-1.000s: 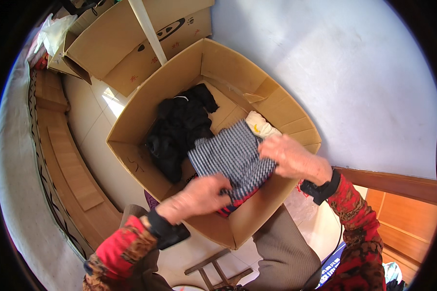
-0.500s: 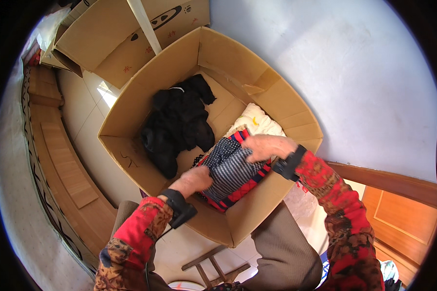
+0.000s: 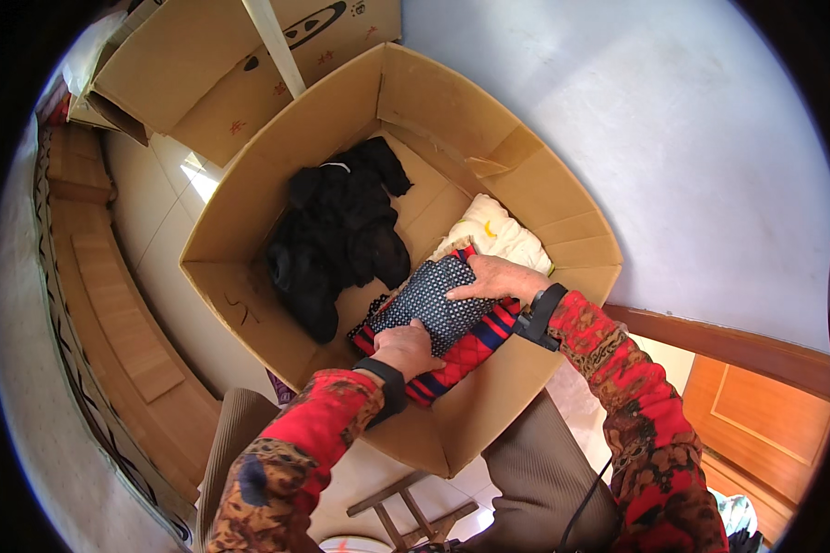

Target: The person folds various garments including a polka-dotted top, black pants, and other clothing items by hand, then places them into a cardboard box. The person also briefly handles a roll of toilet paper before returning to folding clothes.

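Inside one cardboard box (image 3: pixel 277 166), two hands (image 3: pixel 404 348) (image 3: pixel 496 276) press one folded garment (image 3: pixel 433 309).

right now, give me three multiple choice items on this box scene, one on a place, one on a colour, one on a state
1. Where does the black clothing lie?
A. inside the open cardboard box
B. on the floor beside the box
C. over the person's knee

2. What colour is the cloth at the box's right corner, behind the right hand?
A. green
B. cream white
C. orange

3. How do the hands meet the folded dotted and striped garment?
A. both raised clear of it
B. only the left hand touches it
C. both rest on it, palms down

Answers: 1 A, the dark heap sits on the box floor, left of the hands. 2 B, a pale bundle shows at that corner. 3 C, each hand lies flat on the garment inside the box.
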A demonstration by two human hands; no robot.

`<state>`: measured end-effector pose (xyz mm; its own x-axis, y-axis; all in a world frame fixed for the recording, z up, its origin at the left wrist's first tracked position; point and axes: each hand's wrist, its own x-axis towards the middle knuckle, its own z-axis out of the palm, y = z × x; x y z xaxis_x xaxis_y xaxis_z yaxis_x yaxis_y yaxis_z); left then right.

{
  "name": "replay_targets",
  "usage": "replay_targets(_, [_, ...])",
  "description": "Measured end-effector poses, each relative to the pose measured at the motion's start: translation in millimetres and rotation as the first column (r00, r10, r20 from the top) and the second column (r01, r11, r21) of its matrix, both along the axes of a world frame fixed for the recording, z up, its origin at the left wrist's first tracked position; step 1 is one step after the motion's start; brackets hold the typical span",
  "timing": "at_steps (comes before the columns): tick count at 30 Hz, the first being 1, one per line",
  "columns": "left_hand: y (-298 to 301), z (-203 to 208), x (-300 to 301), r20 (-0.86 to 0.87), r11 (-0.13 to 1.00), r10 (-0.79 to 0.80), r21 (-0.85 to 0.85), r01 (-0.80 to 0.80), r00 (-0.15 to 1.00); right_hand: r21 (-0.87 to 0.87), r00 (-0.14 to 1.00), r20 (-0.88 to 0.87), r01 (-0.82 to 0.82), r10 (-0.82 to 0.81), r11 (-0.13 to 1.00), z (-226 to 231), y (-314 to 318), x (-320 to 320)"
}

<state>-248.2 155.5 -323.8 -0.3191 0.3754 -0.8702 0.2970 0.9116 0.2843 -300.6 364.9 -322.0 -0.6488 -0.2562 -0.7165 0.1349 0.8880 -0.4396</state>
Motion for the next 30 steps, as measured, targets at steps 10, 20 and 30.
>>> replay_targets(10, [9,-22,-11,-0.072,0.981,-0.189,0.019,0.191,0.979,-0.218,0.982,-0.116,0.122,-0.15,0.968,0,-5,-7])
replay_targets(20, [17,42,32,0.14,0.872,-0.489,0.101,0.479,0.861,-0.158,0.926,0.373,0.001,0.059,0.987,34,24,2])
replay_targets(30, [-1,-27,-20,0.052,0.965,0.209,0.15,-0.215,0.976,-0.051,0.912,0.355,-0.2,0.205,0.978,26,21,-1])
